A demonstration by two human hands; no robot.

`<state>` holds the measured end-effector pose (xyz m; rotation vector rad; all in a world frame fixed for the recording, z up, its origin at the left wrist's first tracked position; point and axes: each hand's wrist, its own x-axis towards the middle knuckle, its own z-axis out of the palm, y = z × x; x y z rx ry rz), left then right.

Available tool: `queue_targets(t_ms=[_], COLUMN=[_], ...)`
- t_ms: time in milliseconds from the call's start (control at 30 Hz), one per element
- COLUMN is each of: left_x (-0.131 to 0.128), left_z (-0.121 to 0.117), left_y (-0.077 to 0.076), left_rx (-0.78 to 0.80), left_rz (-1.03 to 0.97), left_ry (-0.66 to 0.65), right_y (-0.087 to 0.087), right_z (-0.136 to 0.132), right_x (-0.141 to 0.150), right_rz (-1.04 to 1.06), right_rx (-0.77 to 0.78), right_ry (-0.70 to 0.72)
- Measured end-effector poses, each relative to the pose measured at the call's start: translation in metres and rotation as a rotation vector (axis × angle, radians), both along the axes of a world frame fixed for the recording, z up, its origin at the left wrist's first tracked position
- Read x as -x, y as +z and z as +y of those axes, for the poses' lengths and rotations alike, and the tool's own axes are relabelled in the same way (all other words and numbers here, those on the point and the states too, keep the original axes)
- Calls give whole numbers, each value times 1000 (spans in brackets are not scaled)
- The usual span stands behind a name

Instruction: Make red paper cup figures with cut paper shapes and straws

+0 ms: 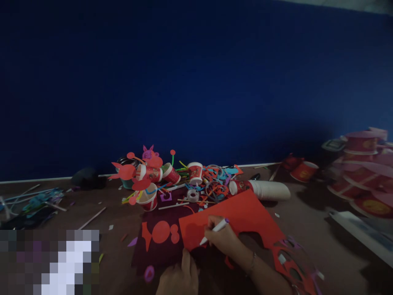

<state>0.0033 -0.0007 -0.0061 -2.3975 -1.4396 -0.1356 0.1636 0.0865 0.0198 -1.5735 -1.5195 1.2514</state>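
My right hand (219, 237) is closed around a white marker (214, 232) with a purple end. The marker's tip points down at the lower edge of a large red paper sheet (236, 213), which has a curved piece cut out of its lower side. Below that sheet, my left hand (179, 274) lies with its index finger stretched toward the paper's lower left corner, holding nothing. Red cut-outs rest on a dark sheet (166, 256) left of the red paper: a round piece (161, 232), a pointed piece (146, 236) and a smaller double-round piece (175, 233).
Behind the paper lie decorated paper cups (195, 173), a tape roll (193, 195), colourful scraps and a stack of white cups (272, 190). Red cups with pink discs (360, 176) are piled at right. Blue strips (39, 200) lie at left, before a blue wall (196, 82).
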Motion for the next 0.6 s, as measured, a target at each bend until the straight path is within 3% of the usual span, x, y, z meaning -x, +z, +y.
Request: queue_targets(t_ms=[600], left_x=[1], left_z=[0], left_y=[2], left_rx=[3], left_rz=[-16], left_ry=[-17], right_y=[3], right_z=[1], right_x=[2], right_rz=[-5], right_rx=[-22], right_ry=[-76])
